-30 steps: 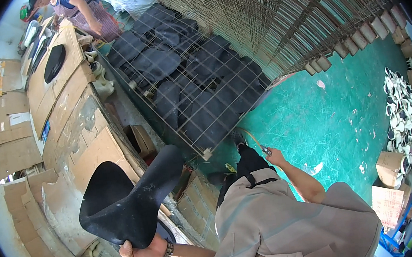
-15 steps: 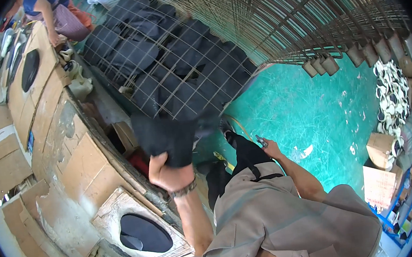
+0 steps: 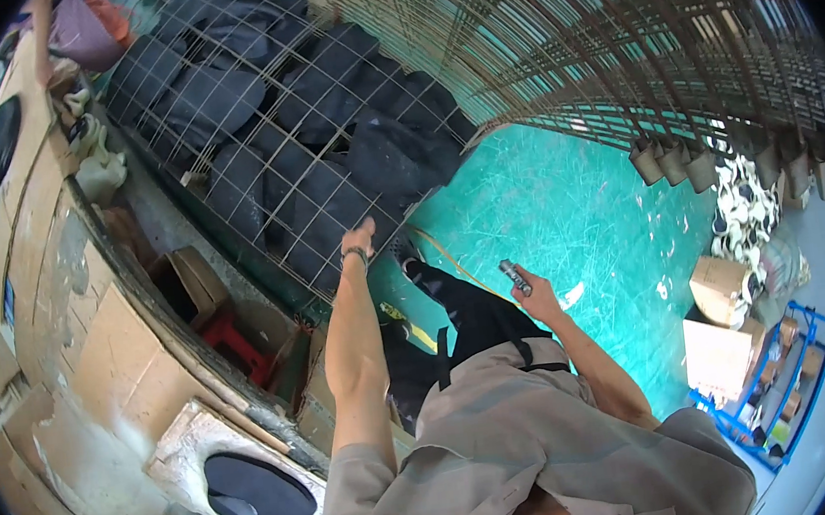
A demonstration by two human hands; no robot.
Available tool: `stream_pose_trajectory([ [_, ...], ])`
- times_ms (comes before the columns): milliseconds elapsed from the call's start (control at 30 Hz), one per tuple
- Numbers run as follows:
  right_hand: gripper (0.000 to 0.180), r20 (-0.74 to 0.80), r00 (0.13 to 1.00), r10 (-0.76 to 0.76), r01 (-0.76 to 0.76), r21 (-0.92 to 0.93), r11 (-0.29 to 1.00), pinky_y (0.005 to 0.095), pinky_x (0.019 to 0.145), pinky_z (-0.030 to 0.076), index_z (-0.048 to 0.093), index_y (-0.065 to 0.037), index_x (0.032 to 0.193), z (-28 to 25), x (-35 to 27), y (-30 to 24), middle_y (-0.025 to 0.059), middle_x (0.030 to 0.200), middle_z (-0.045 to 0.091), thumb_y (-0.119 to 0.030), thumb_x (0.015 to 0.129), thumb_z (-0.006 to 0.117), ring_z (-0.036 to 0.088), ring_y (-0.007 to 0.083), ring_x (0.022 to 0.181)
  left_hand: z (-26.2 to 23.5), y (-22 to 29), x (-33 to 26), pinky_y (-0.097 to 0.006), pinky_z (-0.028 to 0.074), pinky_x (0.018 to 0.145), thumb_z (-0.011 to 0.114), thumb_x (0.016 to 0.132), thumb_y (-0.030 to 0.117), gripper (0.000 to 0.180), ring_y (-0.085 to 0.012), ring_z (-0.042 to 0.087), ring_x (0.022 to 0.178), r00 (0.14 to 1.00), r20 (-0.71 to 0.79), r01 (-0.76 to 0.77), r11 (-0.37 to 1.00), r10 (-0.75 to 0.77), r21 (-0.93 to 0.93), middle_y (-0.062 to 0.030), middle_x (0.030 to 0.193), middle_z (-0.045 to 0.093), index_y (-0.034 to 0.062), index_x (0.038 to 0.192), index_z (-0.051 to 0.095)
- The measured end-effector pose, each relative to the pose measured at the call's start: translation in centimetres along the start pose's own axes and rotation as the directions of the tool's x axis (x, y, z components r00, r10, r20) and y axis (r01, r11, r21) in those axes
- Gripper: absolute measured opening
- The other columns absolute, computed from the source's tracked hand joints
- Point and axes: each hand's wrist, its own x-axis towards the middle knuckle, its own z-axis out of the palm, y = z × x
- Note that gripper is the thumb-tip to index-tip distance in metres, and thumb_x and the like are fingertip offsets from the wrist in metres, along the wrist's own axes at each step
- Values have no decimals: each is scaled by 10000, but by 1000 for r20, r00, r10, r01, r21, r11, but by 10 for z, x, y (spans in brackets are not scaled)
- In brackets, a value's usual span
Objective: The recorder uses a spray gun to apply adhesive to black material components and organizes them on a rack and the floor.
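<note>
My left hand (image 3: 359, 241) reaches over the near corner of a wire mesh rack (image 3: 276, 212), with its fingers stretched out and nothing held in them. Just beyond the fingertips, a soft black piece (image 3: 400, 161) lies on top of the mesh. Under and around the wires are several more black pieces (image 3: 215, 95). Lower and to the right, my right hand (image 3: 538, 297) is closed around a small silver-grey metal hand tool (image 3: 512, 274), whose exact kind I cannot make out.
On my left runs a cardboard-covered bench (image 3: 121, 353) with a black oval pad (image 3: 261, 488) in a whitish mould. A tall rack of metal rods (image 3: 611, 45) rises at the right. Cardboard boxes (image 3: 720, 356) and a blue metal frame (image 3: 807, 372) stand on the far right.
My left hand has let go of a black piece, which now lies on the mesh rack, and the arm stretches farther forward. The right hand still grips the tool. My view has shifted.
</note>
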Motion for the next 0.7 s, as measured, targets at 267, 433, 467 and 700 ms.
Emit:
stream_pose_trajectory([
  [267, 619, 226, 892, -390, 397, 17, 918, 412, 920, 525, 532, 9, 1411, -40, -46, -185, 258, 1200, 666, -72, 830, 728, 670, 393, 1066, 8, -147, -191, -250, 462, 492, 617, 929, 83, 388, -144, 631, 604, 992, 102, 12, 758, 72, -652, -54, 803, 669, 58, 1315, 609],
  [433, 639, 541, 594, -595, 597, 199, 777, 368, 889, 529, 541, 14, 1409, -59, -121, -322, 220, 1153, 694, -34, 811, 761, 700, 329, 1014, 9, -313, -250, -347, 575, 637, 659, 857, 177, 409, -176, 724, 729, 838, -274, 374, 863, -472, -341, -63, 883, 749, 139, 1262, 698],
  [467, 639, 602, 516, -610, 636, 208, 743, 368, 889, 529, 541, 14, 1409, -61, -134, -340, 220, 1153, 694, -34, 811, 761, 700, 329, 1014, 3, -321, -268, -347, 575, 637, 659, 857, 177, 409, -176, 724, 729, 803, -279, 388, 817, -527, -426, -63, 883, 749, 139, 1262, 698],
  [700, 712, 825, -16, -566, 816, 337, 469, 325, 793, 545, 546, 15, 1410, -27, -217, -430, 206, 1044, 695, 18, 743, 794, 703, 300, 878, 54, -419, -365, -306, 495, 491, 637, 899, 126, 366, -161, 674, 635, 726, -171, -101, 142, -666, -985, -33, 843, 712, 134, 1264, 656],
])
